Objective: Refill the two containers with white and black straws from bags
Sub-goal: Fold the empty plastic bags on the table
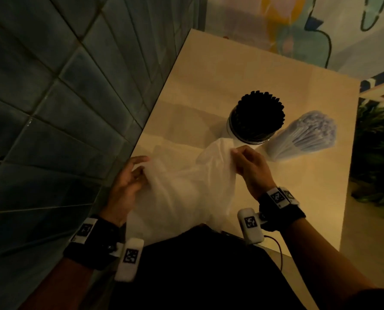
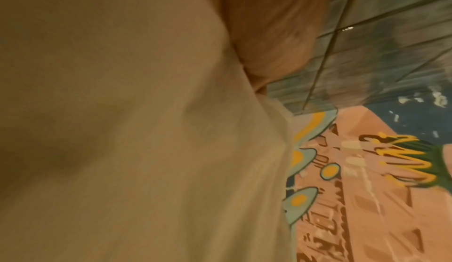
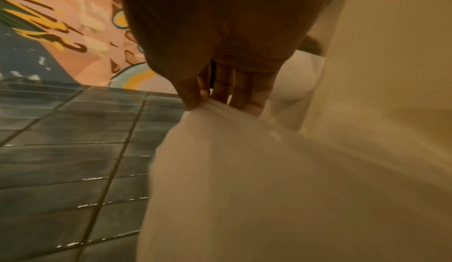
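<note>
Dim, warm light over a pale table (image 1: 264, 70) jammed up against a dark tiled wall (image 1: 52, 97). Floppy see-through plastic bag (image 1: 186, 186) stretched between both hands at the near edge of the table, looking limp; can't tell if any straws are in it. Right hand (image 1: 251, 168) pinching a bunched-up edge of the bag between thumb and fingertips (image 3: 193, 100), clear as day in the right wrist view, with the plastic (image 3: 269, 179) fanning out below the pinch. Left hand (image 1: 126, 186) on the other side of the bag near the wall, fingers spread and loosely bent against the plastic; honestly can't tell if really gripping or just touching. Left wrist view mostly filled with blurry bag (image 2: 134, 131) plus a bit of hand (image 2: 274, 34), so no help there.

Further back on the table, a clear round container (image 1: 247, 135) standing upright, packed with black straws (image 1: 262, 115), just behind the right hand's pinch. Right beside it, touching or near enough, a bundle of white straws (image 1: 305, 135) tilted away to the right; looks wrapped or held in something clear, hard to say which.

Colourful mural (image 1: 298, 30) on the far wall, green plant (image 1: 376, 153) off the table's right side. Tracker bands with printed markers on both wrists.
</note>
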`<state>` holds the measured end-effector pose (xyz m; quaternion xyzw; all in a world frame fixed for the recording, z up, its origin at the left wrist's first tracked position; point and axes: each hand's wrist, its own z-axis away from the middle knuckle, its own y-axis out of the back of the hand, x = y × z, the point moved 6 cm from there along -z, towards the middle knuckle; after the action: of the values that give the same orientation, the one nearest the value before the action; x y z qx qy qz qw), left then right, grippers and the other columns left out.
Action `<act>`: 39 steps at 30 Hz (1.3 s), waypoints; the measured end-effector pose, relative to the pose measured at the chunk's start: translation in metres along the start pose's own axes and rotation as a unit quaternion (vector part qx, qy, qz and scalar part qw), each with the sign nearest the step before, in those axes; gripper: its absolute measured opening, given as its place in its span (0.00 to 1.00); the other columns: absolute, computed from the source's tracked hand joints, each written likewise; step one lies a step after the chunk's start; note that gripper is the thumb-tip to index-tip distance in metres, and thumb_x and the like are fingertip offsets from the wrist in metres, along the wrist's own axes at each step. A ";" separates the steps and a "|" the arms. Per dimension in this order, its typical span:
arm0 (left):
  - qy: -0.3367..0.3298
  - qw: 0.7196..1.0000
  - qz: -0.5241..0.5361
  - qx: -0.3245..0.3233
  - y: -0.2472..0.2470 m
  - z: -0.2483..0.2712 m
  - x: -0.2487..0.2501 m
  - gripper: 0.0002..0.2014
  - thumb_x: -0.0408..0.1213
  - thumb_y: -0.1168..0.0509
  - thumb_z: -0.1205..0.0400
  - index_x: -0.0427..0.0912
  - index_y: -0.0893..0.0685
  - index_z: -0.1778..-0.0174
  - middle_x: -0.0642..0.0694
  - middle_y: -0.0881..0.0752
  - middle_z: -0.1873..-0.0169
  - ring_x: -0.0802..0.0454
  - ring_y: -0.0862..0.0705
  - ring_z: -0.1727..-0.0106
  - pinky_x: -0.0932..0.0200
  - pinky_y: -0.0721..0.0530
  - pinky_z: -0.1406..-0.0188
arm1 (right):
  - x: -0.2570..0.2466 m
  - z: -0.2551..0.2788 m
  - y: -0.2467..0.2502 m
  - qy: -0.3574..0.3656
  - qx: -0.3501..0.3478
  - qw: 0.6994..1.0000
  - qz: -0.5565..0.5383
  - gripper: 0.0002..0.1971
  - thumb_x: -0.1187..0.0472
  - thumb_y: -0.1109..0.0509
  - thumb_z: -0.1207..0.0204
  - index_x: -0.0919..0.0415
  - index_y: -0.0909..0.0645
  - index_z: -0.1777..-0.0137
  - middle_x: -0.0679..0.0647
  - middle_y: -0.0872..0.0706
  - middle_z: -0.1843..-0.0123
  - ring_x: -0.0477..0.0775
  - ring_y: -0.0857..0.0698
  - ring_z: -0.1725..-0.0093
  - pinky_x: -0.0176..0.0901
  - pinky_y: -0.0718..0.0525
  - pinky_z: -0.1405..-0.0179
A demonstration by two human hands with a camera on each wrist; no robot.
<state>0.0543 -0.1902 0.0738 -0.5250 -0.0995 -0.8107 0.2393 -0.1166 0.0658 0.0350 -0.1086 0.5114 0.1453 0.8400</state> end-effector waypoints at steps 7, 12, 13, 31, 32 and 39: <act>0.031 0.995 -0.057 0.071 0.014 -0.002 -0.010 0.12 0.39 0.45 0.11 0.55 0.16 0.48 0.50 0.12 0.54 0.50 0.16 0.51 0.54 0.20 0.53 | -0.013 0.001 -0.001 0.021 0.040 0.999 0.011 0.11 0.62 0.34 0.15 0.56 0.21 0.60 0.53 0.19 0.61 0.55 0.21 0.57 0.55 0.22 0.52; -0.045 0.989 -0.120 0.079 0.006 -0.005 0.005 0.11 0.43 0.47 0.10 0.54 0.20 0.53 0.51 0.18 0.58 0.60 0.19 0.59 0.72 0.19 0.63 | -0.023 0.005 0.001 0.075 0.074 0.987 0.125 0.13 0.61 0.34 0.16 0.53 0.25 0.64 0.46 0.23 0.67 0.44 0.24 0.67 0.38 0.24 0.65; -0.056 0.989 -0.115 0.078 0.007 -0.006 0.006 0.11 0.50 0.46 0.12 0.53 0.20 0.51 0.50 0.16 0.56 0.60 0.18 0.57 0.71 0.18 0.61 | -0.025 0.006 0.002 0.082 0.077 0.984 0.140 0.14 0.62 0.34 0.15 0.54 0.25 0.64 0.46 0.23 0.67 0.40 0.24 0.69 0.33 0.24 0.67; -0.011 0.960 -0.094 0.264 0.052 -0.026 -0.029 0.07 0.45 0.36 0.16 0.58 0.16 0.60 0.47 0.15 0.57 0.52 0.18 0.56 0.52 0.18 0.53 | -0.042 0.016 0.026 0.153 0.103 0.951 0.248 0.11 0.58 0.38 0.12 0.64 0.24 0.54 0.51 0.22 0.62 0.46 0.23 0.65 0.44 0.21 0.66; 0.006 0.953 -0.090 0.288 0.058 -0.024 -0.032 0.07 0.49 0.37 0.17 0.60 0.17 0.60 0.45 0.16 0.55 0.47 0.18 0.55 0.46 0.18 0.53 | -0.043 0.016 0.031 0.163 0.110 0.947 0.254 0.11 0.58 0.39 0.12 0.63 0.25 0.54 0.53 0.23 0.62 0.49 0.24 0.65 0.46 0.23 0.66; 0.088 0.978 0.060 0.180 0.032 -0.018 -0.056 0.30 0.70 0.36 0.25 0.53 0.16 0.36 0.48 0.13 0.39 0.47 0.14 0.42 0.44 0.16 0.44 | -0.044 0.013 0.033 0.159 0.174 0.941 0.243 0.08 0.60 0.42 0.11 0.58 0.29 0.54 0.51 0.24 0.65 0.37 0.25 0.71 0.35 0.28 0.70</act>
<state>0.0738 -0.2093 0.0127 -0.4047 -0.1908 -0.8067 0.3860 -0.1368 0.0949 0.0784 0.1454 0.6664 0.2346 0.6927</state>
